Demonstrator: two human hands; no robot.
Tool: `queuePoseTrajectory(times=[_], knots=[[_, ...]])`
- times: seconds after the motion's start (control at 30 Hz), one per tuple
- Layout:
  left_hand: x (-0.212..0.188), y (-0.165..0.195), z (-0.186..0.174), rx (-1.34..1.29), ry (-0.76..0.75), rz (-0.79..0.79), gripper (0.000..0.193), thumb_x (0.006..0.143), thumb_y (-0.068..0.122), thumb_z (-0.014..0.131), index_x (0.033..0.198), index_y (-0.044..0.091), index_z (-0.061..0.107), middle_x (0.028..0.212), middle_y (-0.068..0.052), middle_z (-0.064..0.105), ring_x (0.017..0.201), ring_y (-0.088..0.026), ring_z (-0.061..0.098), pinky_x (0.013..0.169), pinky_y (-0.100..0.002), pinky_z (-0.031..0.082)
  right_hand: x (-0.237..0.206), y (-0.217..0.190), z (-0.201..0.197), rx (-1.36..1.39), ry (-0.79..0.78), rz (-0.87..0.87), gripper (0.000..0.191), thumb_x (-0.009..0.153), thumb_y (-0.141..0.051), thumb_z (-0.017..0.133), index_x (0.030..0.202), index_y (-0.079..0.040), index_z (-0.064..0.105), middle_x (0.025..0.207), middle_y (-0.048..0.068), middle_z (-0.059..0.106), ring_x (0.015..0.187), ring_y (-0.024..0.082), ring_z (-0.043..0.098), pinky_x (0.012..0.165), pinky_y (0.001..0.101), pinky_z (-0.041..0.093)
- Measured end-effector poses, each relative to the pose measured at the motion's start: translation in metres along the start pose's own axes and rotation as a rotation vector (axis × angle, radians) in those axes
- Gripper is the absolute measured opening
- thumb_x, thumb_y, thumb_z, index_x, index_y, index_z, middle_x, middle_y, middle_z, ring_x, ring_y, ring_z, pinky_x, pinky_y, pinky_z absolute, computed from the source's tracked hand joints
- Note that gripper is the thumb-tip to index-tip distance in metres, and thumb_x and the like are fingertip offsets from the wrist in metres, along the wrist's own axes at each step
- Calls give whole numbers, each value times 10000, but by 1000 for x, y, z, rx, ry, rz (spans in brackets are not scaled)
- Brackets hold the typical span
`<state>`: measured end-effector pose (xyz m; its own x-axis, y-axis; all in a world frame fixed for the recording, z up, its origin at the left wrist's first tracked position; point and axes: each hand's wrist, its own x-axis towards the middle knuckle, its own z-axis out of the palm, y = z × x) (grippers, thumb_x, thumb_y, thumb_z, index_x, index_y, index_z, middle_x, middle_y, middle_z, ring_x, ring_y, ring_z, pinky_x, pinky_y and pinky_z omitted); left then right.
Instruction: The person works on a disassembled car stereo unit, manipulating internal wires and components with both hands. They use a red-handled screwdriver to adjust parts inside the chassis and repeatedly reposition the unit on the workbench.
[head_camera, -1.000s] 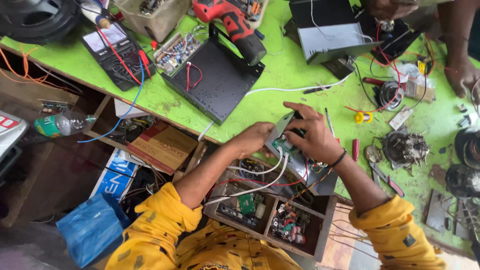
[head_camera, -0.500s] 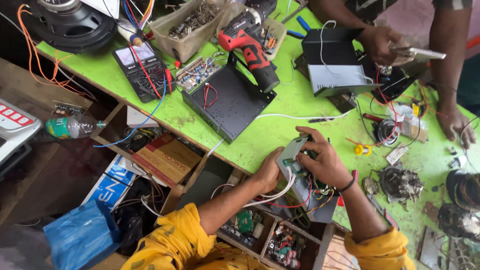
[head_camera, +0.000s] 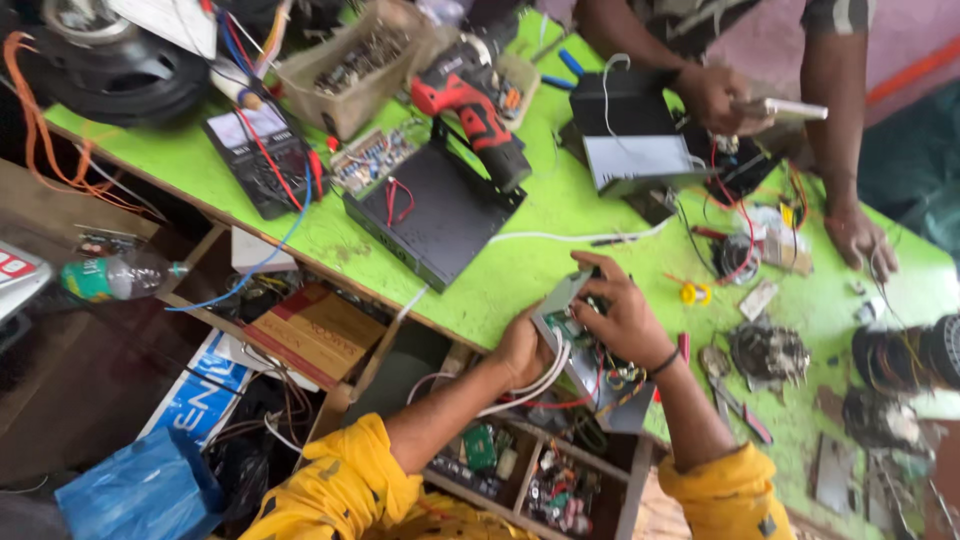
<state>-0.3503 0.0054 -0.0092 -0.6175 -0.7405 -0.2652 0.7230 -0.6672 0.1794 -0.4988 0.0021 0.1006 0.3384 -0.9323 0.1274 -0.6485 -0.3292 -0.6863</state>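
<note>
1. Grey metal chassis (head_camera: 560, 300) with a green circuit board (head_camera: 572, 328) and loose wires sits at the near edge of the green table (head_camera: 500, 265); we grip it in both hands.
2. Our left hand (head_camera: 522, 345) clasps its near side; our right hand (head_camera: 622, 318) presses on top, fingers curled.
3. Beyond lie a black box (head_camera: 440, 215) and a red drill (head_camera: 475, 110).
4. Another person's hand (head_camera: 712, 95) holds a flat device across the table.

Left hand (head_camera: 522, 347) and right hand (head_camera: 618, 312) grip a circuit board (head_camera: 572, 325) with wires at the near edge of the green table (head_camera: 520, 265).
</note>
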Motion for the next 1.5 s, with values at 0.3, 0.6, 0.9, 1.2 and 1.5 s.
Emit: queuePoseTrajectory(times=[0.3, 0.6, 0.9, 1.2, 1.5], knots=[[-10, -4, -8, 116, -23, 105, 335, 1091, 342, 436, 1258, 117, 619, 1060, -14, 695, 922, -125, 670, 772, -291, 559, -8, -16, -8, 21, -40, -76, 237, 857, -102, 709, 1073, -7, 734, 1484, 213, 541, 1338, 386, 558, 1116, 441, 434], [-11, -1, -6, 218, 6, 118, 290, 1111, 289, 482, 1224, 62, 622, 1039, -28, 664, 917, -131, 652, 759, -309, 558, -7, -28, -3, -29, -51, -78, 247, 879, -111, 709, 1106, -17, 730, 1511, 199, 522, 1332, 384, 556, 1124, 447, 436], [-15, 0, -11, 108, -23, 156, 303, 1111, 261, 444, 1232, 56, 631, 1049, -33, 667, 933, -139, 644, 797, -297, 541, -9, -29, -3, -41, -53, -83, 175, 886, -125, 696, 1023, -18, 719, 1537, 201, 483, 1351, 389, 530, 1120, 454, 426], [-18, 5, -7, 265, -8, 97, 286, 1105, 286, 457, 1181, 84, 645, 946, -3, 648, 763, -94, 615, 583, -244, 488, -11, -26, -3, -81, -41, -92, 163, 898, -134, 689, 997, -5, 704, 1558, 195, 456, 1366, 403, 506, 1137, 472, 409], [-12, 1, -13, 382, 52, 79, 242, 1086, 302, 514, 1105, 98, 642, 783, 17, 631, 544, -70, 553, 407, -232, 386, -11, -23, -6, -75, -42, -62, 184, 881, -131, 689, 1024, -18, 717, 1544, 180, 468, 1335, 393, 537, 1107, 460, 443]])
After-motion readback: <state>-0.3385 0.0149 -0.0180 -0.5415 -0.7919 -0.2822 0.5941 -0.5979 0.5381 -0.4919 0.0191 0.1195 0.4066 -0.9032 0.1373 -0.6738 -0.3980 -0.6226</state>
